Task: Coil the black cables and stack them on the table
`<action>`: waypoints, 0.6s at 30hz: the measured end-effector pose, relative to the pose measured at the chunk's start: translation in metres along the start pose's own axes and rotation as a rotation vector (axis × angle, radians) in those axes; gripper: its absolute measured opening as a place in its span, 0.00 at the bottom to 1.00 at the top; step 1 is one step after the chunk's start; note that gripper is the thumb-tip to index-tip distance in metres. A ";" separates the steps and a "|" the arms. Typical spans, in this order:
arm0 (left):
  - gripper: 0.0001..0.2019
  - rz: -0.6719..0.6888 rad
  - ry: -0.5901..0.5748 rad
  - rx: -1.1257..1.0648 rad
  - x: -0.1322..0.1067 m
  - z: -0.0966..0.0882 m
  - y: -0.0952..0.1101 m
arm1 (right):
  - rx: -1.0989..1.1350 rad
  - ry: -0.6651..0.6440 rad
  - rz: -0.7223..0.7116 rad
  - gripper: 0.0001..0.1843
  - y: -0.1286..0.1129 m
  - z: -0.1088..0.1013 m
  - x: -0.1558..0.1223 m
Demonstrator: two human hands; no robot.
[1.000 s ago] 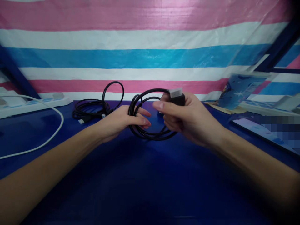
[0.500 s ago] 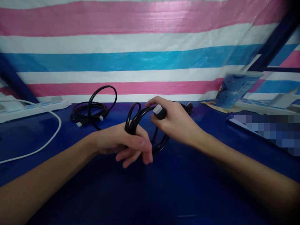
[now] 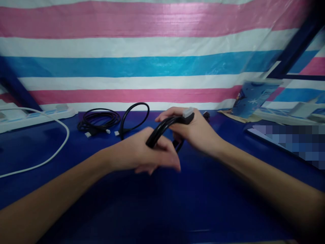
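Observation:
A black cable is bunched into a flattened coil between both hands above the blue table. My left hand is closed round the near end of the coil, fingers curled and a little blurred. My right hand grips the far end, its thumb and fingers pinching the plug, which has a pale tip. Part of the coil is hidden behind my left hand.
A second black cable lies coiled at the back left with pale connectors. A white cord curves from a white power strip on the left. A blue packet leans on the striped tarpaulin at right, by flat items.
The open round loops have been squeezed into a narrow bundle. My left hand closed over it and turned palm down. The view shifted slightly, so the spare cable sits further right.

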State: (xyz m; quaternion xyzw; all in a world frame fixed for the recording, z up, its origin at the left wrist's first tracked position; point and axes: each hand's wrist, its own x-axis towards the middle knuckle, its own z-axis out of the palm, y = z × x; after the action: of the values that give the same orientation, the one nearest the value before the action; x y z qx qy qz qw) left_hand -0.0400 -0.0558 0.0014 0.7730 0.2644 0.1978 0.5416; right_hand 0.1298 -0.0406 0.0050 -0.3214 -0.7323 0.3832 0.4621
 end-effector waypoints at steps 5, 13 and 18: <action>0.14 0.264 0.736 0.509 0.006 -0.014 -0.011 | 0.150 0.196 0.166 0.06 0.014 -0.003 0.009; 0.19 0.173 1.034 -0.268 0.015 -0.026 -0.007 | 0.208 0.289 0.153 0.11 0.008 -0.010 0.010; 0.15 0.170 0.332 -0.445 0.016 0.012 0.002 | -0.024 0.477 0.168 0.11 0.010 -0.011 0.012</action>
State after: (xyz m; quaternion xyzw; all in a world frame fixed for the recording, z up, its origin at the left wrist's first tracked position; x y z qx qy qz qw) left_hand -0.0199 -0.0547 -0.0002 0.6114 0.2339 0.4197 0.6288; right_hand 0.1365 -0.0228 0.0049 -0.4677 -0.5778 0.3249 0.5846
